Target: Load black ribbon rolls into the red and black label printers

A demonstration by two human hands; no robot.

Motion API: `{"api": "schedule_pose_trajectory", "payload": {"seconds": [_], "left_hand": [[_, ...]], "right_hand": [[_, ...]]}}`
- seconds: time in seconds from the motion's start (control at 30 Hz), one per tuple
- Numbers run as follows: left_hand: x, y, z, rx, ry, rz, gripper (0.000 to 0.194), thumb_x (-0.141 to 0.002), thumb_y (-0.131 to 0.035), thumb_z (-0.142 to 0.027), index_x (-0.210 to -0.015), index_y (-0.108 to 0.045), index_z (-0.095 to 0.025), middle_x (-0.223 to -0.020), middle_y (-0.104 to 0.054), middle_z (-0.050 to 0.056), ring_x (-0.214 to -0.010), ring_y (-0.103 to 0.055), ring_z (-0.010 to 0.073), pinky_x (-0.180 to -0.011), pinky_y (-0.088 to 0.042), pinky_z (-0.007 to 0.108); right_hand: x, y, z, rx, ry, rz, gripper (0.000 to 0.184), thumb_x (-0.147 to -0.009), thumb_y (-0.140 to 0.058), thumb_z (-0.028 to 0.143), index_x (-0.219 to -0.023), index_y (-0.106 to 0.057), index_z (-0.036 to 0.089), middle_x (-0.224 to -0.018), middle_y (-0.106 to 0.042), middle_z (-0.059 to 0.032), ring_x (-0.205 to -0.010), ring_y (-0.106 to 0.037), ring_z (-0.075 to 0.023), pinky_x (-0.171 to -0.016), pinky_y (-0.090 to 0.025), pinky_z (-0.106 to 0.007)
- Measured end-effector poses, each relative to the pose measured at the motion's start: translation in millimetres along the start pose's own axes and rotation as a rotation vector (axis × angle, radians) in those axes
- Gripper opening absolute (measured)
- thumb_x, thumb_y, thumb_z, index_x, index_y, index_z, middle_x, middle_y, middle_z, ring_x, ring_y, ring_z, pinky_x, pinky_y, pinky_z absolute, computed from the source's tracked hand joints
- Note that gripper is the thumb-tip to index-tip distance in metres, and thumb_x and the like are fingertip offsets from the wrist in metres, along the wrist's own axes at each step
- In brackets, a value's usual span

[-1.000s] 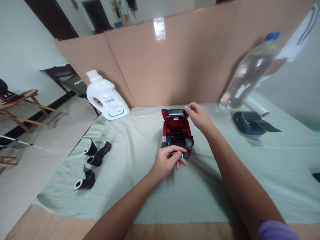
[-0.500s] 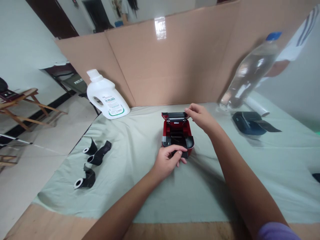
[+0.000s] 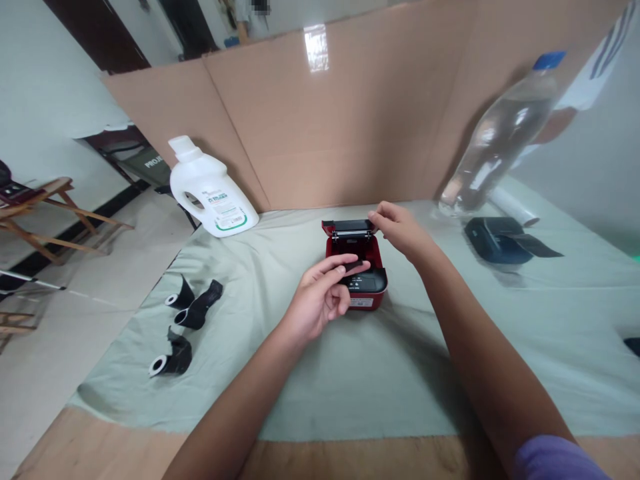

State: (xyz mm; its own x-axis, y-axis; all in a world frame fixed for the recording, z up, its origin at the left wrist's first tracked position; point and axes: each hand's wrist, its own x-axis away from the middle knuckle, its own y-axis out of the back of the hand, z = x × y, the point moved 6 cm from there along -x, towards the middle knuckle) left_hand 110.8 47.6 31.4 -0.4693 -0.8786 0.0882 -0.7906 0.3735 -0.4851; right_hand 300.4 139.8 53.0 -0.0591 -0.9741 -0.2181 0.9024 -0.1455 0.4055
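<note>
A small red and black label printer (image 3: 367,301) stands in the middle of the cloth with its lid (image 3: 350,227) raised. At the lid's right corner, my right hand (image 3: 397,230) is closed with thumb and fingers on the edge. My left hand (image 3: 323,293) is over the printer's front left, its fingers pinching a short black strip (image 3: 354,266) above the printer's opening. Part of the inside is hidden behind those fingers. To the left lie three black rolls, among them a roll with a white core (image 3: 173,360) and a loose tail.
A white detergent jug (image 3: 215,193) leans at the back left against a cardboard screen (image 3: 350,120). At the right are a large clear bottle (image 3: 500,140) with a blue cap, a dark blue printer (image 3: 495,240) and a white roll (image 3: 515,207). Behind the bottle, a person's arm shows.
My left hand has risen from the printer's front edge to above its opening, and the printer's front panel has come into sight. My right hand keeps to the lid's corner.
</note>
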Motion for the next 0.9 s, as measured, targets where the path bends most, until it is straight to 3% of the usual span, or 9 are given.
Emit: {"api": "schedule_pose_trajectory", "payload": {"seconds": [0.43,0.67,0.73,0.8,0.9], "left_hand": [[12.3,-15.0,-4.5,-0.059,0.048,0.1,0.032,-0.091,-0.067,-0.034,-0.117,-0.068,-0.015,-0.117,-0.075,0.019,-0.041,-0.058,0.0047,-0.035,-0.03,0.016],[25.8,-22.8,25.8,-0.131,0.175,0.133,0.04,-0.09,-0.067,-0.038,-0.122,-0.066,-0.014,-0.115,-0.076,0.02,-0.044,-0.062,0.0079,-0.038,-0.032,0.018],[29.3,-24.5,35.0,-0.16,0.212,0.157,0.041,-0.09,-0.067,-0.038,-0.123,-0.066,-0.014,-0.119,-0.075,0.02,-0.046,-0.063,0.0082,-0.04,-0.034,0.019],[30.9,-25.1,39.7,-0.201,0.238,0.177,0.042,-0.089,-0.067,-0.038,-0.123,-0.066,-0.014,-0.12,-0.074,0.02,-0.047,-0.064,0.0088,-0.042,-0.036,0.02],[29.6,-20.9,37.3,-0.275,0.253,0.154,0.039,-0.089,-0.065,-0.037,-0.119,-0.068,-0.013,-0.113,-0.076,0.019,-0.049,-0.064,0.0095,-0.044,-0.037,0.02]], "right_hand": [[0.9,0.4,2.4,-0.004,-0.003,0.004,0.026,-0.09,-0.055,0.039,-0.072,-0.047,0.023,-0.074,-0.058,0.0002,-0.072,-0.052,-0.0168,-0.066,-0.038,-0.031],[13.4,-3.7,-2.0,-0.062,-0.01,-0.05,0.027,-0.086,-0.056,0.043,-0.071,-0.045,0.023,-0.074,-0.053,0.0014,-0.072,-0.05,-0.0173,-0.07,-0.042,-0.033],[27.9,-6.8,-9.9,-0.115,0.02,-0.116,0.021,-0.083,-0.056,0.041,-0.072,-0.049,0.024,-0.084,-0.057,-0.0017,-0.088,-0.056,-0.0216,-0.078,-0.046,-0.036],[45.8,-10.7,-21.0,-0.14,0.05,-0.178,0.012,-0.08,-0.057,0.036,-0.08,-0.058,0.025,-0.108,-0.059,-0.006,-0.114,-0.054,-0.0266,-0.091,-0.047,-0.04],[67.6,-21.4,-41.2,-0.224,-0.006,-0.139,0.033,-0.082,-0.057,0.038,-0.115,-0.062,0.031,-0.141,-0.05,-0.0063,-0.132,-0.048,-0.0282,-0.106,-0.044,-0.046]]}}
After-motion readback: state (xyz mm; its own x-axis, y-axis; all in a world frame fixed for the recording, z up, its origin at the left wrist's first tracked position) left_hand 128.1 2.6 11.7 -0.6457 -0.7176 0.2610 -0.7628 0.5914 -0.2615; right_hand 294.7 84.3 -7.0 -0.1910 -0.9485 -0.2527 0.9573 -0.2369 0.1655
